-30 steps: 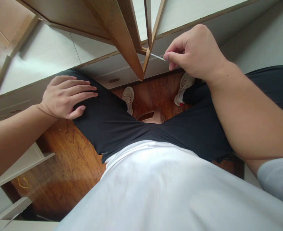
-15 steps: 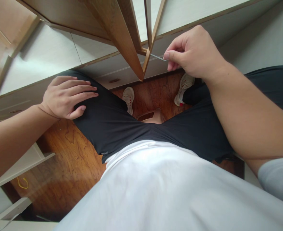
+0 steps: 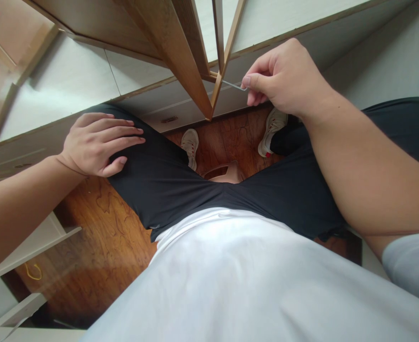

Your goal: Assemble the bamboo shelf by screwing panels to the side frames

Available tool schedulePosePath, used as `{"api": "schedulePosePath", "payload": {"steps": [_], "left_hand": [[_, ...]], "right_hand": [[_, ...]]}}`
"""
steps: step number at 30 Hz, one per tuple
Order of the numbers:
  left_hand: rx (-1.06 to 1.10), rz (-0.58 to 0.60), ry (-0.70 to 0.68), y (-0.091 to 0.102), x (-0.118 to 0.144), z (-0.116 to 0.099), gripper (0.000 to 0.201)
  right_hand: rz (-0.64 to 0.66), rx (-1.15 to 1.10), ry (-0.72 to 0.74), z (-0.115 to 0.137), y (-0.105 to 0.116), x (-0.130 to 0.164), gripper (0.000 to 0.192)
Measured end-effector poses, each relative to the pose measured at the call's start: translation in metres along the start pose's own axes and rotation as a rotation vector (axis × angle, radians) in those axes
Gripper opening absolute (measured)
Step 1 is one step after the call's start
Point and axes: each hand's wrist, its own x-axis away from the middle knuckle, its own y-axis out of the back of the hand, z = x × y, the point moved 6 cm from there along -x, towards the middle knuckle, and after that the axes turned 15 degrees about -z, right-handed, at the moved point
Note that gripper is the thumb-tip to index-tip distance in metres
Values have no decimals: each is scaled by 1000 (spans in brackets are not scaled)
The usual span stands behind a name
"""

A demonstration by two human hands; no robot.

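Between thumb and fingers, my right hand pinches the bent end of a thin metal hex key. Its far end meets the narrow wooden bar of a brown wooden frame, near the frame's lower corner; the tip is hidden there. A wide wooden leg slants down to that same corner. My left hand lies flat on my left thigh in black trousers, fingers spread, holding nothing.
The wooden frame rests over a pale ledge with drawers below it. Under me is a brown wood-patterned floor, with a pinkish seat between my legs. White panels and a yellow loop are at lower left.
Hardly anything differs. My right hand and the hex key have shifted very slightly; my left hand stays on the thigh.
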Motion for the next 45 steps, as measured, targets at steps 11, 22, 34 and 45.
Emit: {"api": "schedulePosePath", "payload": {"steps": [11,22,34,45], "left_hand": [[2,26,40,-2,2,1,58],[-9,9,17,-2,3,2,59],[19,-1,22,-1,0,-1,58],[8,-13,12,-1,1,0,57]], "right_hand": [[-3,-35,-42,-5,-2,-1,19],[25,28,-41,-10,-5,-2,10],[92,83,-83,-7,0,-2,21],[167,79,-105,-6,-6,1,28]]}}
